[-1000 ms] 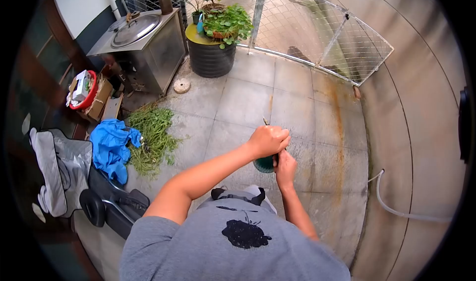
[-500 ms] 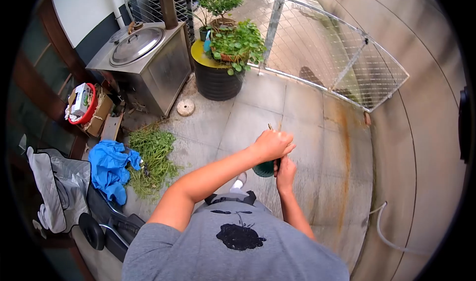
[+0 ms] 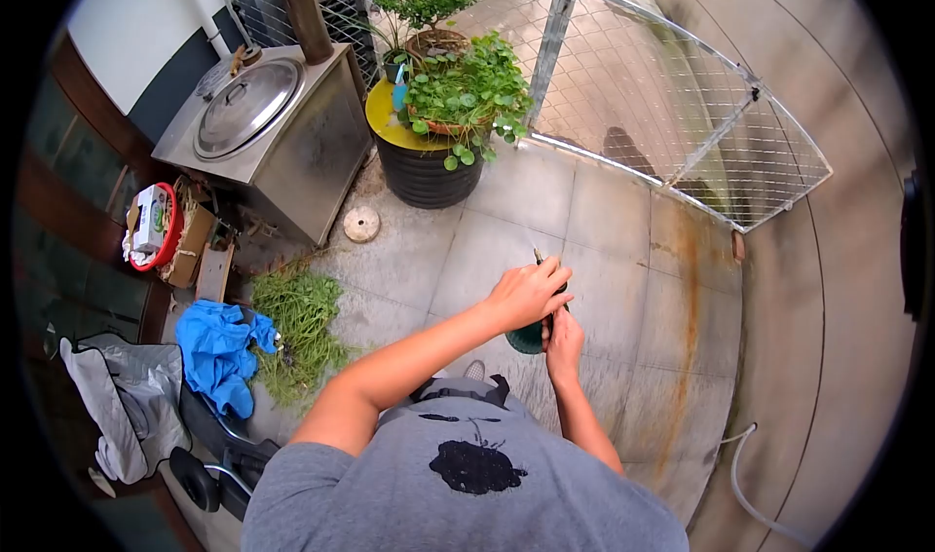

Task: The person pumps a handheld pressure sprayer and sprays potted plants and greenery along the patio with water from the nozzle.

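In the middle of the head view, my left hand (image 3: 531, 291) is closed over the dark upper part of what looks like a green spray bottle (image 3: 526, 339). A thin tip (image 3: 538, 256) of dark and brassy colour sticks out beyond its fingers. Just below, my right hand (image 3: 563, 344) grips a dark part at the bottle's right side. Most of the top is hidden by the fingers, so its exact shape cannot be made out. The rounded green body shows beneath my left wrist, above the paved floor (image 3: 506, 235).
Potted plants (image 3: 467, 94) stand on a black barrel (image 3: 429, 174) by a wire mesh gate (image 3: 643, 84). Left of it are a steel stove (image 3: 292, 172) with a lid and a round disc (image 3: 361, 225). Cut greenery (image 3: 297, 328) and blue cloth (image 3: 219, 352) lie nearer. A wall (image 3: 818, 211) runs along the right.
My left hand has come down slightly, and its fingers now lie over the bottle's top. The dark tip shows more plainly. The whole view has shifted a little.
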Available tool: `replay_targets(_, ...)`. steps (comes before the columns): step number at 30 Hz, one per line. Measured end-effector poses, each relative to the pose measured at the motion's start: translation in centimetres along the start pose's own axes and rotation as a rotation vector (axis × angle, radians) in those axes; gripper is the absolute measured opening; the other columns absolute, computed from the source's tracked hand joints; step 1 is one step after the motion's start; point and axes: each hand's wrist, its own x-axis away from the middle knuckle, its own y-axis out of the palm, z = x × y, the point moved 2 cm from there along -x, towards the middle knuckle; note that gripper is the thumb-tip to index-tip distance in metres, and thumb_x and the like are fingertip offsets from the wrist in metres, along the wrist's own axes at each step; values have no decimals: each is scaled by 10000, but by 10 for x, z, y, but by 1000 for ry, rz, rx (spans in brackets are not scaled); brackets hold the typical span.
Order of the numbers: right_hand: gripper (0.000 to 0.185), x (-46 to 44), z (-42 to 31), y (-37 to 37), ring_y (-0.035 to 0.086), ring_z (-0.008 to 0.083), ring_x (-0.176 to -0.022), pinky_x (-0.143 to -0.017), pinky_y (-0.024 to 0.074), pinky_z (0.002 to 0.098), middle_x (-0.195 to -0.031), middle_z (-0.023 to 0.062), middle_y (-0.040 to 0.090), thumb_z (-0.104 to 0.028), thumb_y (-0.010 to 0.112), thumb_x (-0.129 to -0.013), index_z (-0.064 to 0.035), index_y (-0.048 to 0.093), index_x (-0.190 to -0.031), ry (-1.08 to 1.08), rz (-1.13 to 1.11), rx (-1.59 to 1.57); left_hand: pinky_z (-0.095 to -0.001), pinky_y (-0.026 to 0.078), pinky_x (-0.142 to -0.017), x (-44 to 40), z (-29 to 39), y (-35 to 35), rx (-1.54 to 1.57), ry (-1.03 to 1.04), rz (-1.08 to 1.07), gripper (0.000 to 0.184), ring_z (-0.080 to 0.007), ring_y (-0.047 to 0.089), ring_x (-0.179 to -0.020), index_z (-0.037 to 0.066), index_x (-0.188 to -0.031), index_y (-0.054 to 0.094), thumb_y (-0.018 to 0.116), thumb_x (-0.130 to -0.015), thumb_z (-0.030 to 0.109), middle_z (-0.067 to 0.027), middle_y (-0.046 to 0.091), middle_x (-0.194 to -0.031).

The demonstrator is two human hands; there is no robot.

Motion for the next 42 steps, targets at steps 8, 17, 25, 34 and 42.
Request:
replay_targets(8,452,-74,-48,41,425,56,-500,-444,332,240,-607,-21,495,-349,421,-1074,-61,544,-749,-119,-32,-58,-401,544,-614,-59,-53,-23,124,51,194,453,-304,668,-770,62,-1250,596,703,-869,284,-102,612,-987)
replay_targets(17,462,-175,-122,117,397,51,-506,-454,318,231,-603,-28,471,-358,380,-1087,-60,534,-770,-221,-26,-76,-371,539,-602,-151,-139,-98,145,166,293,460,-274,657,-729,46,-1251,604,712,-866,273,-99,609,-936)
replay_targets(25,497,-236,-155,160,396,51,-505,-455,309,234,-588,-26,455,-394,343,-1090,-67,507,-754,-286,13,-41,-371,540,-610,-197,-188,-132,163,196,321,475,-277,650,-735,41,-1265,593,713,-866,269,-107,593,-965)
replay_targets(34,492,-282,-168,178,400,50,-484,-443,310,227,-587,-27,461,-404,345,-1086,-78,516,-760,-257,-30,-23,-379,544,-611,-223,-220,-146,103,129,314,460,-294,662,-743,41,-1275,592,695,-881,257,-112,596,-959)
replay_targets(42,482,-304,-177,180,412,53,-470,-421,322,228,-588,-20,470,-357,365,-1088,-60,537,-750,-208,-140,-48,-368,542,-541,-239,-236,-143,3,112,362,408,-265,667,-677,48,-1226,610,667,-894,278,-98,572,-899)
